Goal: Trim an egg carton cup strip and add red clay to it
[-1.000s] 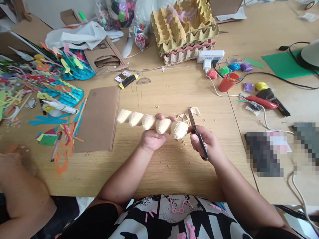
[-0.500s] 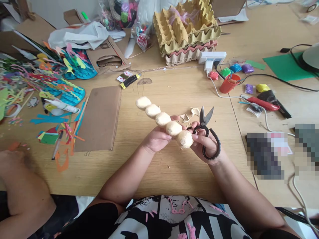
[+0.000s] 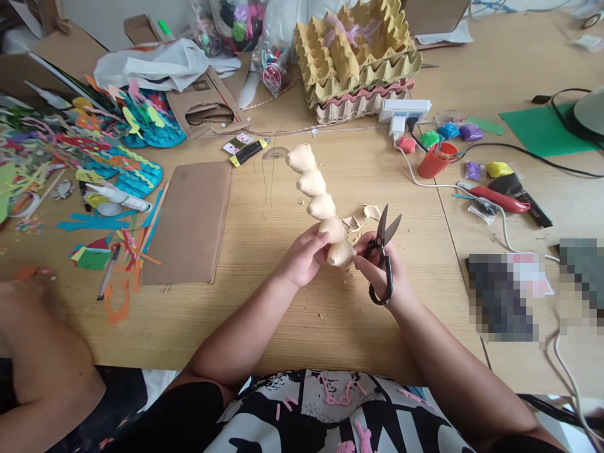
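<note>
A strip of several joined, cream-coloured rounded cups (image 3: 321, 205) runs from upper left down to my hands. My left hand (image 3: 306, 257) grips its lower part, thumb on top, near the last two cups. With its thumb and finger my right hand (image 3: 381, 267) touches the right side of the lowest cup. Black-handled scissors (image 3: 383, 242) are held in the same hand, blades spread and pointing away from me. Torn cream scraps (image 3: 370, 212) and small crumbs lie on the table just beyond my right hand.
Brown cardboard (image 3: 186, 223) lies left, beside coloured paper strips (image 3: 134, 242). Stacked egg trays (image 3: 358, 69) and a power strip (image 3: 404, 110) stand at the back. A red cup (image 3: 436, 160), white cable and red knife (image 3: 500, 197) are right. Another person's arm (image 3: 47, 352) rests far left.
The cup strip has turned more upright, its far end moving right and away from me. My right hand and the scissors have shifted slightly left, and the scissors have turned.
</note>
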Demonstrator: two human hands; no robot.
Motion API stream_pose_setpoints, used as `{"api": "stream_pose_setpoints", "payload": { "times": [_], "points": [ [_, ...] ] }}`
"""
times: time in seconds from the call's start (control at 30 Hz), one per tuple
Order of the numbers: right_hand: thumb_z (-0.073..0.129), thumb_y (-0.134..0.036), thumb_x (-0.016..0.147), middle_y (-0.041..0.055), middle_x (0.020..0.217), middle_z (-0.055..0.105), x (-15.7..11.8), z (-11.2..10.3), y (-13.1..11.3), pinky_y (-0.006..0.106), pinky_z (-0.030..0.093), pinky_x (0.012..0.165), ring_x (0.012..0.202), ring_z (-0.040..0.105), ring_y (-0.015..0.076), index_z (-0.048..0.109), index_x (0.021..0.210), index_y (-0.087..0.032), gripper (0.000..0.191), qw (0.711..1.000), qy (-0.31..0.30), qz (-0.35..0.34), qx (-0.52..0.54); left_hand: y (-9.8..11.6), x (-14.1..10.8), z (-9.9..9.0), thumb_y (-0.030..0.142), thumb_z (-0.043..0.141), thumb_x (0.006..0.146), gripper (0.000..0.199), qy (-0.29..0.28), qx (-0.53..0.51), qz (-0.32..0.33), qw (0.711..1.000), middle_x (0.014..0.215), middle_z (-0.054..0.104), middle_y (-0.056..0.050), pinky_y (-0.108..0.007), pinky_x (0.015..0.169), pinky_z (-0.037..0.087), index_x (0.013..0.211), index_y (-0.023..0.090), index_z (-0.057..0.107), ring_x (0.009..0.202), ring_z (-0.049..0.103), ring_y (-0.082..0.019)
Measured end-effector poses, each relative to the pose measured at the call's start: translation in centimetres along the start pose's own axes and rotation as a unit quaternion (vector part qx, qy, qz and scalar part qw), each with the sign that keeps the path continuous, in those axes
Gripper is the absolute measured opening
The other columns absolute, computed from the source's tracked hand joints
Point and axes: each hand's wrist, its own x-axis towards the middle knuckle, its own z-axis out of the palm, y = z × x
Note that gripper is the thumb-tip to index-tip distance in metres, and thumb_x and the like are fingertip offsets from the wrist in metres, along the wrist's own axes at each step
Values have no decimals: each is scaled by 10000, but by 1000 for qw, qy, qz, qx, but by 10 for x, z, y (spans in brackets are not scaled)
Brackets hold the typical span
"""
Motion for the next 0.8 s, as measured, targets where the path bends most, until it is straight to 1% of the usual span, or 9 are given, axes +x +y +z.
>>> {"api": "stream_pose_setpoints", "payload": {
  "times": [0.1,0.23,0.27,0.33,0.43,0.5,0.57,0.67,0.8],
  "points": [
    [757,-274,888,-3,898,680,1,-7,-3,313,491,685,747,581,159,593,1080,-265,253,997,-6,-34,-62,5,-2,3,532,899,763,570,19,-30,20,999,1061,776,-59,-314,821,561,1200,195,758,968,714,-216],
    [686,-271,920,22,952,718,4,-17,0,341,517,753,804,627,185,587,1149,-269,249,983,-10,-78,-168,13,-5,-1,472,902,726,642,21,-69,-14,997,1026,789,-56,-306,779,550,1270,172,744,915,709,-201],
    [676,-265,921,24,946,717,5,-18,1,343,511,751,800,633,190,594,1147,-266,240,973,-7,-86,-215,13,-6,-2,473,900,728,661,11,-76,-24,997,1012,790,-53,-304,771,550,1291,168,739,896,709,-196],
    [672,-235,900,28,910,711,5,-19,2,342,489,734,781,634,200,615,1139,-256,246,941,1,-108,-322,13,-6,-4,493,898,739,688,-18,-84,-41,996,1039,796,-57,-313,805,562,1325,175,732,926,723,-206],
    [660,-191,874,39,861,706,5,-17,0,338,465,714,779,640,220,637,1132,-237,264,890,-5,-161,-428,10,-7,-3,524,884,771,676,-61,-70,-49,994,1184,797,-94,-365,960,565,1338,190,732,1159,727,-285],
    [634,-186,892,47,847,706,4,-15,-1,337,461,706,777,642,228,643,1129,-227,241,869,-11,-197,-455,9,-8,-1,542,877,782,665,-83,-56,-51,994,1228,792,-118,-391,1037,543,1324,183,735,1278,692,-328],
    [617,-199,917,54,836,704,4,-15,-3,343,462,706,771,637,236,649,1125,-217,211,849,-8,-226,-479,9,-8,0,557,870,788,676,-97,-47,-55,993,1222,794,-130,-399,1070,527,1327,174,730,1299,684,-337],
    [612,-213,940,63,834,704,4,-15,-5,355,466,717,776,630,248,662,1129,-202,195,826,-9,-250,-506,11,-9,-1,554,863,797,732,-101,-47,-57,992,1198,800,-130,-399,1058,527,1398,171,694,1240,711,-325],
    [624,-233,959,72,865,714,2,-16,-7,364,471,726,792,626,255,672,1159,-194,209,808,-25,-267,-525,13,-9,-3,532,871,799,749,-99,-50,-53,992,1152,801,-101,-370,991,545,1438,195,673,1117,747,-287]
  ]
}}
